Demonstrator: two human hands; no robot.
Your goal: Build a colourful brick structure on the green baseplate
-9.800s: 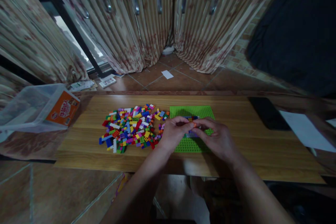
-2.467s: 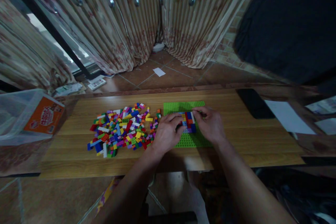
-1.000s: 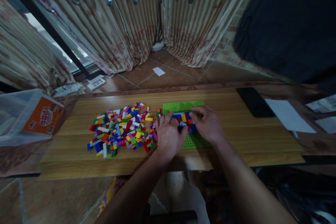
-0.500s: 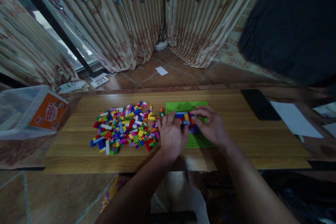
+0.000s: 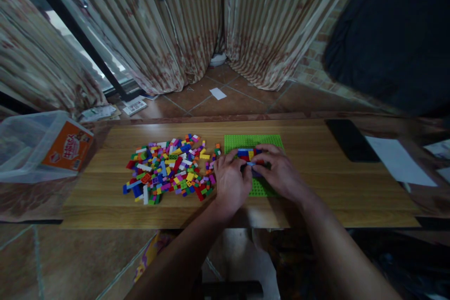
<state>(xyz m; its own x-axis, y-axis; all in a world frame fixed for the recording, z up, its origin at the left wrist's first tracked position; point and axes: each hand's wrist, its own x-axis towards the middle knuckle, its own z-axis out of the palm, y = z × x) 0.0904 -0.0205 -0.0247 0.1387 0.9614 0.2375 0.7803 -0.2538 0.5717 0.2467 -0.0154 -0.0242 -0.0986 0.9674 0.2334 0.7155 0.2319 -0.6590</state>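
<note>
Grip: left hand (image 5: 230, 183) and right hand (image 5: 281, 172) meet at the light-blue brick (image 5: 251, 164); cannot tell whether either is clamped.
Brick: near side of the build (image 5: 243, 153), over the plate (image 5: 253, 140).
Seating: probably best kept level, pressed evenly.
Edges: pile (image 5: 176, 168) by plate's left edge; bench (image 5: 333, 187) wood stretches right to the slab (image 5: 351, 140).

- Translucent clear plastic bin (image 5: 24, 147), left edge of the frame: its bright orange rectangular label (image 5: 68, 146) carries large white Chinese characters, the last two apparently "达人", the others too blurred to read for certain; the smaller print at the label's lower right is illegible.
- White flat rectangular box (image 5: 135, 107), left of centre, above the wooden table (image 5: 333, 197): dark printed marks, unreadable.
</note>
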